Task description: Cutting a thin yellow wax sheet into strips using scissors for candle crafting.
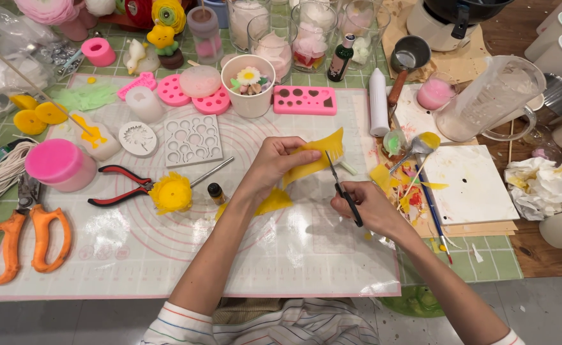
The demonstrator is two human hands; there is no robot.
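A pair of small dark scissors is gripped in the right hand, just right of the frame's centre, with the fingers closed through the handles and the blades pointed up and slightly left. The blade tips are set against the lower edge of a thin yellow sheet, which is pinched between thumb and fingers of the left hand, directly to the upper left of the right hand. The sheet's long axis is laid from lower left to upper right, so that it is crossed by the blades near its right end, where short fringe cuts are seen along the edge. Whether the blades are parted or shut cannot be told.

A yellow scrap is left below the left wrist on the translucent work mat. Further left, a yellow fringed flower is laid beside red-handled pliers; orange scissors are seen at the left edge. Pink silicone moulds and a white cup are ranged along the upper middle, and a stained white board is placed to the right.
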